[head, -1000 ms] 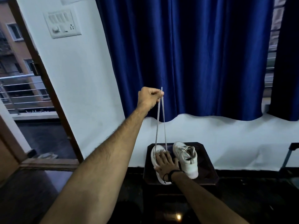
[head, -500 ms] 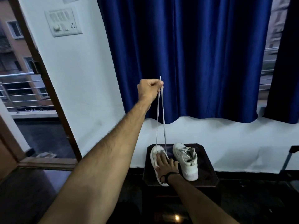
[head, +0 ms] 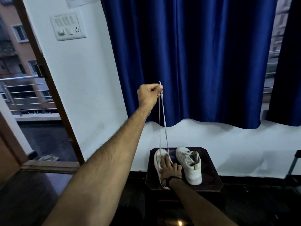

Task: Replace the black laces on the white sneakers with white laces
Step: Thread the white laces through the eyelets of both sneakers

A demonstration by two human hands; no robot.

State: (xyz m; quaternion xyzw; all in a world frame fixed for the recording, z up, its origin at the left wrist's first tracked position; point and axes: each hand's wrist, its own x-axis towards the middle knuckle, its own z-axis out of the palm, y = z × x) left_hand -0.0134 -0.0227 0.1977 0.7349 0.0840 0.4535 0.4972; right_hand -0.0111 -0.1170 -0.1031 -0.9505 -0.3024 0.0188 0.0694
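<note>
A person's left hand (head: 149, 95) is raised well above the tabletop (head: 210, 176), its fingers (head: 155, 91) pinched round both ends of a white lace (head: 162, 126), whose tips poke up just above the knuckles. The two strands run down taut and close together to the left sneaker (head: 157, 162), where they enter the eyelets near the toe end. The right hand (head: 169, 168) lies flat on that sneaker, fingers straight and spread over the tongue area, pressing it down against the pull. The right sneaker (head: 189, 165) stands just beside it on the same dark tabletop and already carries a light-coloured lace; no black lace can be made out in this view. The lace looks flat, thin and limp, so it should weigh almost nothing and hold no shape unless kept under tension; the stiff tips are the sensible place to grip for threading, and the woven strip is likely to slide through the eyelets easily. The sneaker is light enough to lift with the pull, which is probably why the flat hand pins it. Evening the two ends seems to be the step in hand.
</note>
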